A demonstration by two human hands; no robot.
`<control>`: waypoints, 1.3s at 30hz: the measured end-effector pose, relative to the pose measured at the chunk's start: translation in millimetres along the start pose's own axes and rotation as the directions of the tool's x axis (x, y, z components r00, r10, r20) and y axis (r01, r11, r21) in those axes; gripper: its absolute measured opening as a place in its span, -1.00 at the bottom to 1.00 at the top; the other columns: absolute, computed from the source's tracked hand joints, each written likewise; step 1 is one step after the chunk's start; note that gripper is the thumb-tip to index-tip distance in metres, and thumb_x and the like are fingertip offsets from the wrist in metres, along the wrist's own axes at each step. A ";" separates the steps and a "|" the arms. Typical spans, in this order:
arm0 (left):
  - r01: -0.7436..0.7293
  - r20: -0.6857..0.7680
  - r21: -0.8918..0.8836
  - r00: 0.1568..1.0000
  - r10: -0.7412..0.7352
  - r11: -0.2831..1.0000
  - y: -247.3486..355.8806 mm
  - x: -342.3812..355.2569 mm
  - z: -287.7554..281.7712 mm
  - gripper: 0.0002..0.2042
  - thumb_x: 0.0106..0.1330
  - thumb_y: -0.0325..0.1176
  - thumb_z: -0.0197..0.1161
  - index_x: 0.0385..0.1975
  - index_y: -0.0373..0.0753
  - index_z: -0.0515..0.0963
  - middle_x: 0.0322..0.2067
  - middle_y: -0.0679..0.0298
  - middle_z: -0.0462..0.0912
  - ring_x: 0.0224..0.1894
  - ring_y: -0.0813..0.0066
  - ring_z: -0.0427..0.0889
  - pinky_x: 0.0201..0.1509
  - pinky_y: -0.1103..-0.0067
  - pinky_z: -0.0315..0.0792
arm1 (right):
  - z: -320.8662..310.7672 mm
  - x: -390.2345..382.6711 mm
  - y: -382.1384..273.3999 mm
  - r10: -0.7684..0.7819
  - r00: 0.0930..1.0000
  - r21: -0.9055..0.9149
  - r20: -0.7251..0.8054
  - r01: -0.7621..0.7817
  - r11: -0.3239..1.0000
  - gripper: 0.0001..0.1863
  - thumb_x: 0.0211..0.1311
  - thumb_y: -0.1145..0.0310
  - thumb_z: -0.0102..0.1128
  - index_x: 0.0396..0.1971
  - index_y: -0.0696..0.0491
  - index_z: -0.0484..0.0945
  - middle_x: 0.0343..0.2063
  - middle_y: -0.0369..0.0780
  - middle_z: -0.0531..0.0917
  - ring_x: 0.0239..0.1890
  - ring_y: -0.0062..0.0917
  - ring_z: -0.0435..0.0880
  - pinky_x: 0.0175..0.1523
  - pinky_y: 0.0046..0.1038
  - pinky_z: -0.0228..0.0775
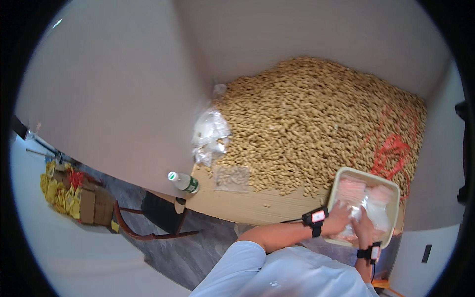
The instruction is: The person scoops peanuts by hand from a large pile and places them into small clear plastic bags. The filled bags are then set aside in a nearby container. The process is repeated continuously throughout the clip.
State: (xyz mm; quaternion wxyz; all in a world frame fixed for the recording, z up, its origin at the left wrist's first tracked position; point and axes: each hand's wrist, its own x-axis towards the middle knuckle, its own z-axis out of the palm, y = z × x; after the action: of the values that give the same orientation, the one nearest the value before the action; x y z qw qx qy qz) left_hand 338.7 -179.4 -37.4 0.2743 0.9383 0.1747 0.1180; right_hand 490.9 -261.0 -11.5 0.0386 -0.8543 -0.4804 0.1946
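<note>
A cream plastic bin (397, 210) stands at the lower right, at the near edge of the cardboard-covered table. Inside lie packets with pink stripes (352, 190) and clear-white plastic bags (379, 218). Both hands reach into this bin. My left hand (338, 219) comes in over its left side, fingers bent at a clear plastic bag. Close beside it, my right hand (364, 227) has its fingers closed on the same bag, its thumb side toward the left hand. The fingertips are small and partly hidden among the plastic. Each wrist wears a black strap with a small device.
A large heap of unshelled peanuts (316, 119) covers most of the table against the walls. Red plastic string (393, 153) lies on its right side. Left are crumpled clear bags (210, 131), a flat clear bag (231, 178) and a bottle (184, 181). A chair (161, 213) stands below.
</note>
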 end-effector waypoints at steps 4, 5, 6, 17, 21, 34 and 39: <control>-0.227 -0.408 -0.045 0.893 0.189 0.973 -22.2 -57.1 -55.3 -0.65 0.08 -0.33 0.19 -0.11 -0.31 0.49 0.08 -0.02 0.37 0.19 0.01 0.28 0.25 0.05 0.09 | -22.4 -4.1 0.6 0.111 0.989 -0.001 -0.096 -0.112 0.994 -0.30 0.02 0.20 0.21 0.19 0.11 0.23 -0.02 0.09 0.45 0.02 -0.03 0.45 0.09 -0.20 0.31; -0.193 -0.519 0.053 0.833 0.192 0.980 -39.6 -73.5 -72.3 -0.65 0.07 -0.33 0.20 -0.12 -0.31 0.49 0.08 -0.01 0.37 0.16 0.02 0.31 0.24 0.09 0.14 | -25.7 -8.9 -7.2 0.082 0.965 -0.073 -0.248 -0.103 0.992 -0.36 0.04 0.29 0.21 0.16 0.13 0.27 -0.02 0.06 0.45 0.03 -0.05 0.43 0.13 -0.21 0.28; -0.026 -0.345 -0.369 0.932 -0.111 0.929 -68.5 -81.4 -93.2 -0.63 0.05 -0.40 0.19 -0.10 -0.33 0.47 0.04 -0.01 0.39 0.12 0.03 0.36 0.20 0.23 0.24 | -33.8 -10.6 -17.9 0.043 0.949 -0.056 -0.312 -0.063 0.996 -0.40 0.05 0.34 0.20 0.14 0.13 0.30 -0.03 0.03 0.45 0.03 -0.07 0.42 0.13 -0.22 0.27; 0.257 -0.618 -0.706 0.234 -0.751 0.660 -229.4 -265.2 -187.6 -0.48 0.12 -0.58 0.07 0.15 -0.34 0.20 0.08 0.02 0.27 0.15 0.14 0.27 0.25 0.38 0.16 | 41.2 58.4 -422.8 -0.749 0.578 0.228 -0.324 0.816 0.531 -0.39 -0.07 0.37 0.33 0.06 0.13 0.38 0.07 0.00 0.38 0.15 -0.14 0.32 0.25 -0.26 0.13; 0.148 -0.587 -0.769 0.220 -0.779 0.621 -219.9 -278.0 -190.2 -0.44 0.12 -0.58 0.07 0.19 -0.35 0.16 0.11 0.01 0.23 0.17 0.15 0.24 0.26 0.37 0.15 | 110.7 97.1 -540.2 -0.891 0.439 0.034 -0.114 0.899 0.438 -0.15 -0.15 0.25 0.39 0.20 0.14 0.20 0.23 0.01 0.22 0.32 -0.11 0.10 0.38 -0.21 -0.08; 0.150 -0.555 -0.787 0.251 -0.793 0.599 -226.5 -284.1 -194.9 -0.48 0.18 -0.56 0.05 0.19 -0.36 0.16 0.15 0.02 0.22 0.21 0.19 0.24 0.28 0.37 0.16 | 92.3 198.8 -573.2 -0.641 0.731 0.858 0.234 0.154 0.489 -0.63 0.29 0.22 0.01 -0.03 0.16 0.44 -0.09 -0.14 0.58 -0.04 -0.36 0.55 0.09 -0.35 0.38; -0.168 -0.448 -0.894 0.281 -0.849 0.416 -224.8 -253.8 -210.3 -0.46 0.33 -0.34 0.03 0.26 -0.32 0.04 0.21 0.05 0.17 0.27 0.23 0.17 0.32 0.36 0.08 | 44.8 191.5 -513.0 -0.738 0.624 0.821 0.258 -0.544 -0.173 -0.53 0.36 0.22 -0.08 0.12 0.22 0.25 0.01 -0.04 0.48 0.04 -0.26 0.52 0.12 -0.19 0.43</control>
State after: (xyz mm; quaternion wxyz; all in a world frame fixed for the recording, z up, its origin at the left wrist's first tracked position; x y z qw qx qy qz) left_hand -18.3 -2.2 -21.5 0.5572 0.3672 0.4519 0.5919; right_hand 149.6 168.4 20.4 0.4841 -0.2552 -0.1870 0.8158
